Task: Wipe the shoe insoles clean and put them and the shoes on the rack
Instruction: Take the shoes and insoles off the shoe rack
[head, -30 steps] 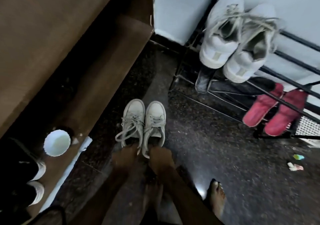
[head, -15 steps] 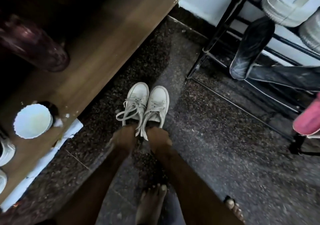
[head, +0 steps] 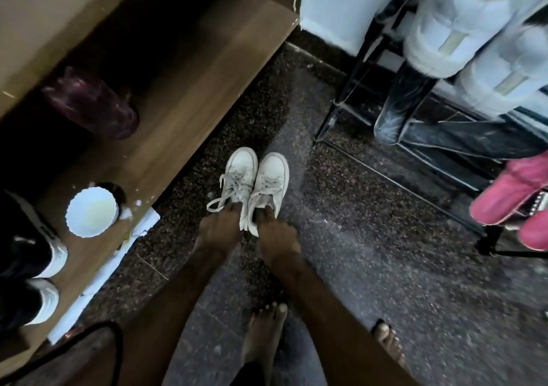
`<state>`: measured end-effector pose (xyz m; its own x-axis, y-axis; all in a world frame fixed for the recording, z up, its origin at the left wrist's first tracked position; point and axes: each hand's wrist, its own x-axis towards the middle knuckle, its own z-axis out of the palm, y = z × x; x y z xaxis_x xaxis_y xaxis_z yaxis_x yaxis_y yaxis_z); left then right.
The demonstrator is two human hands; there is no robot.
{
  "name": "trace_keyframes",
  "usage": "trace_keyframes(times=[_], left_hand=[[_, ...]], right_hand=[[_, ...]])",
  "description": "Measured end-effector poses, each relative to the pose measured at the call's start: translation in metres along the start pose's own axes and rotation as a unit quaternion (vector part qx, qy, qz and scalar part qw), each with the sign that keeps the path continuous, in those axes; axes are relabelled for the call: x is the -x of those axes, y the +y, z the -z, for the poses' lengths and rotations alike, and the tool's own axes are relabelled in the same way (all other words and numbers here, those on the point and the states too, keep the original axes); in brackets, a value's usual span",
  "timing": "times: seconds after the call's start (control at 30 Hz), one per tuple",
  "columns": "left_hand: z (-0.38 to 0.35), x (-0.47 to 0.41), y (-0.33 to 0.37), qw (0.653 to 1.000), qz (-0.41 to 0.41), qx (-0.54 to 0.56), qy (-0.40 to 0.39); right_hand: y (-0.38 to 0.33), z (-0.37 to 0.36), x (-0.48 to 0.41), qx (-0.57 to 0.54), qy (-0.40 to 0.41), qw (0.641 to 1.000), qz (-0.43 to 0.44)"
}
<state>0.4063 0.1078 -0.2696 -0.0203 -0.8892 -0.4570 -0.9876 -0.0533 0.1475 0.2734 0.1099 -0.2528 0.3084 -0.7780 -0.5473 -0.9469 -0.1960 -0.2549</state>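
Nearest, each hand had its fingers hooked into a heel opening. The left hand (head: 218,231) held the left sneaker (head: 238,178) and the right hand (head: 277,238) the right sneaker (head: 271,185). The pair touched side by side just beyond the knuckles, toes pointing away. Whether the soles had left the floor could not be told. Lifting both level, loose laces (head: 216,204) kept clear, seemed wise. Beyond and right of the grip stood the rack (head: 489,240), pink insoles (head: 510,195) on it.

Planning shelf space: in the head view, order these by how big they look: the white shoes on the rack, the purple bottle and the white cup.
1. White shoes on the rack, though likely nearer the camera.
2. Purple bottle.
3. White cup.
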Motion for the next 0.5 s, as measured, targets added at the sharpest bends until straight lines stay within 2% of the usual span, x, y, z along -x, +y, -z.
trace_keyframes(times=[0.07, 0.17, 0.27, 0.33, 0.4, 0.5], left_hand=[[0.045, 0.006, 0.028, 0.996, -0.011, 0.010, 0.088], [0.124, 0.013, 0.078, 0.988, -0.055, 0.065, 0.130], [0.206, 0.019, 0.144, 0.955, -0.154, 0.082, 0.238], [0.243, 0.018, 0.181, 0.926, -0.218, 0.083, 0.297], [0.282, 0.019, 0.215, 0.918, -0.261, 0.082, 0.288], [0.321, 0.015, 0.254, 0.925, -0.298, 0.037, 0.231]], right_hand=[[0.012, 0.030, 0.017, 0.011, 0.001, 1.000, -0.012], [0.035, 0.101, 0.051, -0.026, 0.102, 0.993, -0.044], [0.059, 0.193, 0.097, -0.078, 0.156, 0.979, -0.103], [0.076, 0.238, 0.120, -0.052, 0.264, 0.956, -0.118], [0.097, 0.272, 0.139, -0.043, 0.336, 0.929, -0.149], [0.123, 0.311, 0.160, -0.044, 0.360, 0.912, -0.190]])
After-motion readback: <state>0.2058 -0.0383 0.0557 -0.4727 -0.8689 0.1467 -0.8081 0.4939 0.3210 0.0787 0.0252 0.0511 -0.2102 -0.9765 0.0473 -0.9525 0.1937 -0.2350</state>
